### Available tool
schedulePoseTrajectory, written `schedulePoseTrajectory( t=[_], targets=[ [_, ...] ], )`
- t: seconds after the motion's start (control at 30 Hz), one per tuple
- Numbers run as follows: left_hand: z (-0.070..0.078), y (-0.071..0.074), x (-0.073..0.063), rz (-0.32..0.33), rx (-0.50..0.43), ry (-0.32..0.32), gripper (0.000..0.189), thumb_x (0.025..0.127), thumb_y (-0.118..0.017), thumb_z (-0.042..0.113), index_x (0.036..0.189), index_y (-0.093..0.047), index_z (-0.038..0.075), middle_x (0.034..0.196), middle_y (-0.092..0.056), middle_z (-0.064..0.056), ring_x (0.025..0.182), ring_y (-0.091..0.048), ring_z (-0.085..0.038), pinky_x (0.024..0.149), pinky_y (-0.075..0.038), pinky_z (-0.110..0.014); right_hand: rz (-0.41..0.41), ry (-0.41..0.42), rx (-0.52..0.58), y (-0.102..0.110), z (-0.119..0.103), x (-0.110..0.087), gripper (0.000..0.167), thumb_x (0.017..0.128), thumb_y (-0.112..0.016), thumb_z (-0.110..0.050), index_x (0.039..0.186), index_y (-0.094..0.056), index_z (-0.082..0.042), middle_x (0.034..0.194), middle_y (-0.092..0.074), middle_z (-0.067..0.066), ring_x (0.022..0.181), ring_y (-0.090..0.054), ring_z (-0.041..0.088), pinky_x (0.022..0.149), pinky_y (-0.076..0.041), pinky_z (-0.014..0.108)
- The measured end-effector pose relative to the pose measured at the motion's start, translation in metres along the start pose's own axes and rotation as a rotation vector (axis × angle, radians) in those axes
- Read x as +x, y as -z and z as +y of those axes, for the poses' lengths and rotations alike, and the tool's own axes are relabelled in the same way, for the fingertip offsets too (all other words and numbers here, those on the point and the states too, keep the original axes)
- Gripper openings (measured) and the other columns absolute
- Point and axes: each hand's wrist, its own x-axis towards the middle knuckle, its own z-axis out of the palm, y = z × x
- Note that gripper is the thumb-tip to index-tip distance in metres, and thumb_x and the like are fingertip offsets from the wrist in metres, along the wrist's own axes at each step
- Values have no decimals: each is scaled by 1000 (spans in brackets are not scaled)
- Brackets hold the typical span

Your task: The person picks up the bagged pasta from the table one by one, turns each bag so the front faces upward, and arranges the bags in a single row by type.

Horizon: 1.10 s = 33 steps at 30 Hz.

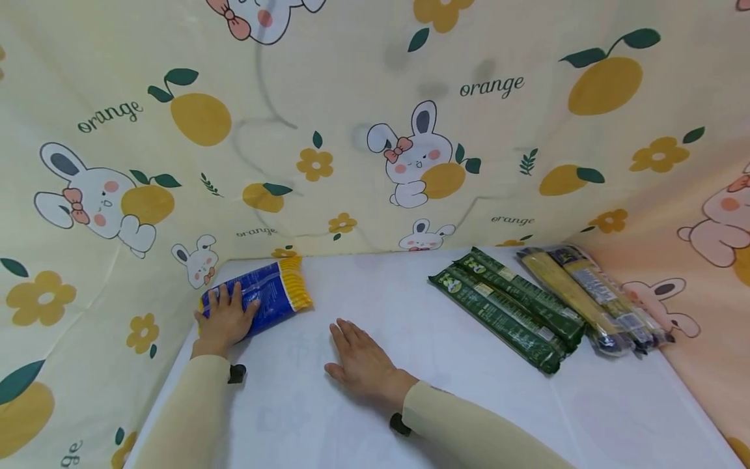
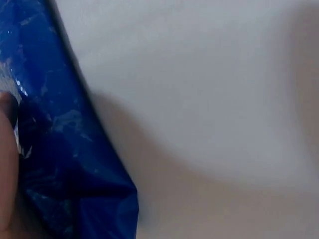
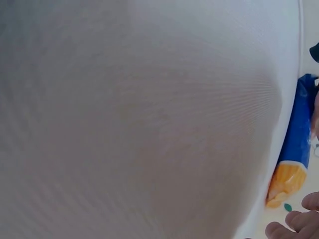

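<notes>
A blue plastic packet with a yellow ribbed end (image 1: 265, 293) lies at the back left of the white table. My left hand (image 1: 225, 319) rests on its left part with fingers spread. In the left wrist view, part of a finger or thumb touches the glossy blue wrapper (image 2: 65, 124). My right hand (image 1: 364, 361) is over the middle of the table, its fingers straight and holding nothing. The right wrist view catches some of its fingertips (image 3: 297, 224) at the lower right corner, with the packet (image 3: 298, 127) beyond.
Two long dark green packets (image 1: 504, 312) lie side by side at the right. Beyond them are long clear-wrapped packs of yellowish sticks (image 1: 577, 296), by the right wall. Printed cloth (image 1: 351, 98) with rabbits and oranges hangs around the white table (image 1: 305, 417).
</notes>
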Motion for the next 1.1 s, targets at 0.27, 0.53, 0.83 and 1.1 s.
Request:
schedulePoseTrajectory(
  t=[0.27, 0.53, 0.83, 1.1],
  targets=[
    [11, -4, -9, -30, -11, -6, 82, 113, -25, 55, 167, -2, -1, 169, 7, -37, 155, 14, -59, 113, 3, -86, -10, -7, -23, 0, 2, 2, 77, 109, -50, -51, 166, -26, -6, 173, -28, 14, 161, -28, 28, 129, -27, 43],
    [42, -12, -25, -34, 7, -45, 71, 115, -29, 46, 168, -12, 3, 172, -2, -33, 158, 7, -57, 114, -4, -87, 2, -51, -50, 5, 5, 10, 80, 108, -51, -54, 168, -24, -8, 174, -25, 14, 161, -25, 31, 129, -26, 46],
    [89, -26, -45, -25, 18, -104, 70, 114, -36, 46, 169, -16, 7, 173, -7, -29, 159, 3, -54, 116, -8, -84, 76, -145, -24, 12, 13, 10, 78, 108, -48, -58, 167, -28, -11, 175, -22, 14, 163, -15, 36, 129, -17, 62],
    [126, -34, -62, -49, 46, -171, 69, 113, -39, 46, 169, -22, 9, 174, -14, -25, 160, -5, -52, 116, -9, -83, 92, -271, -3, 14, 31, -3, 82, 108, -36, -65, 168, -25, -9, 175, -21, 15, 164, -11, 38, 126, -7, 72]
  ],
)
